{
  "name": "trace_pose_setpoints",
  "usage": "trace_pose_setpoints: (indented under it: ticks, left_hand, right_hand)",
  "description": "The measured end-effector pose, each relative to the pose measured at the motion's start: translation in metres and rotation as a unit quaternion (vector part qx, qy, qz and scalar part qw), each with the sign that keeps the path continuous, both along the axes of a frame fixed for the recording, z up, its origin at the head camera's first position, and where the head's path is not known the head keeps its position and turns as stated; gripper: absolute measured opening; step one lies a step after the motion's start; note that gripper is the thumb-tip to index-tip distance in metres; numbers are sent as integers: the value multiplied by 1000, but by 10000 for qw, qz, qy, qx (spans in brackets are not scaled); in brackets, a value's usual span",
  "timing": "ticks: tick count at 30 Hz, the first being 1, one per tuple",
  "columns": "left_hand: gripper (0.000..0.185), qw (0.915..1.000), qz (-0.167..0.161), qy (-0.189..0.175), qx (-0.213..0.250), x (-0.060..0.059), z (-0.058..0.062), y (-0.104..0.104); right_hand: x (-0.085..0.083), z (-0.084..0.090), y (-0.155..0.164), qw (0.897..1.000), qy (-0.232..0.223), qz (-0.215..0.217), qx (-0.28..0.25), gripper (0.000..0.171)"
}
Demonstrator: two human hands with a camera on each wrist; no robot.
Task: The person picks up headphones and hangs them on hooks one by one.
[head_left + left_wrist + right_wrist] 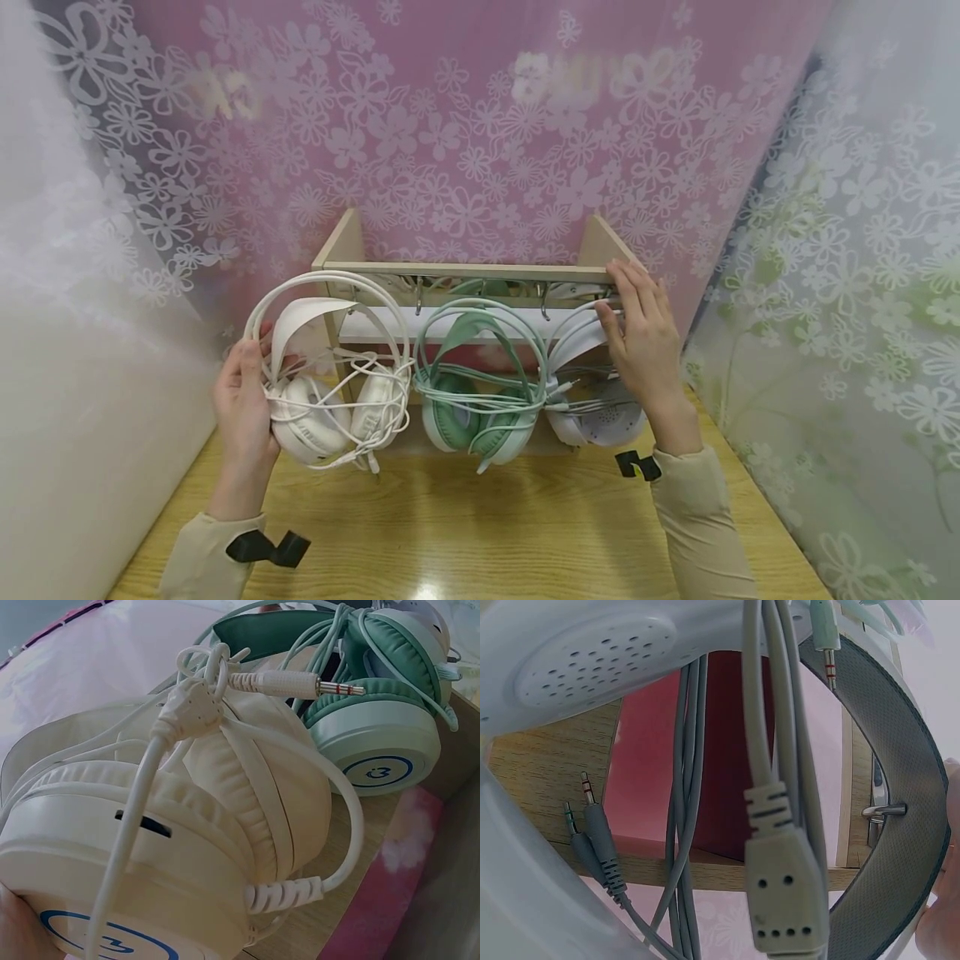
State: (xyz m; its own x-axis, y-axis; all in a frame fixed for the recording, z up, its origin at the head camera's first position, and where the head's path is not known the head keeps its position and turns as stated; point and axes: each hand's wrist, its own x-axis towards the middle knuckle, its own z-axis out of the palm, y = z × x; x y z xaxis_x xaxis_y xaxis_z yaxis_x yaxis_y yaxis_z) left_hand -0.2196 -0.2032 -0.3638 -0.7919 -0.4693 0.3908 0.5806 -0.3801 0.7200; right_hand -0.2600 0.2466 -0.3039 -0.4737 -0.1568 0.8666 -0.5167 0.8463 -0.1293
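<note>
In the head view my left hand (246, 400) grips the outer side of cream-white headphones (311, 417), its thumb in front and fingers partly hidden behind. Their cable winds loosely about the ear cups, and its plug (292, 685) sticks out in the left wrist view. My right hand (645, 342) rests with extended fingers on the right front corner of a wooden rack (465, 269), thumb lower, beside the headband of lavender headphones (611, 423). In the right wrist view its fingertips (939, 930) show at the outer edge of that headband (900, 742).
Mint-green headphones (480, 421) hang between the other two, cable wrapped across them. Metal hooks (418, 296) line the rack's front bar. Beneath lies a wood-grain table (450, 525); flowered pink cloth (465, 125) hangs behind, with pale walls on both sides.
</note>
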Motion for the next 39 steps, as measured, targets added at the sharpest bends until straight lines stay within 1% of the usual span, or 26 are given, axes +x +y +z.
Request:
trace_pose_setpoints:
  ticks: [4, 8, 11, 16, 23, 28, 36, 39]
  left_hand:
    - [47, 9999, -100, -9, 91, -2, 0, 1]
    - [43, 9995, -216, 102, 193, -4, 0, 2]
    - [43, 9996, -219, 159, 128, -7, -1, 2]
    - [48, 9997, -207, 113, 55, -10, -2, 0]
    - [35, 9994, -274, 220, 42, -12, -4, -2]
    - [35, 9997, -218, 28, -44, -13, -4, -4]
    - [37, 9995, -293, -117, -87, -17, -4, -6]
    - [35, 9993, -315, -156, -93, -18, -4, -7]
  right_hand:
    - [0, 0, 0, 10000, 40, 1, 22, 63]
    - [0, -1, 0, 9999, 134, 65, -34, 62]
    - [0, -1, 0, 9998, 161, 109, -76, 61]
    - [0, -1, 0, 9998, 133, 112, -90, 60]
    - [1, -1, -1, 9998, 94, 105, -102, 62]
    - [1, -1, -1, 9998, 109, 126, -91, 61]
    - [0, 0, 0, 10000, 11, 17, 15, 64]
    - [0, -1, 1, 10000, 13, 57, -32, 63]
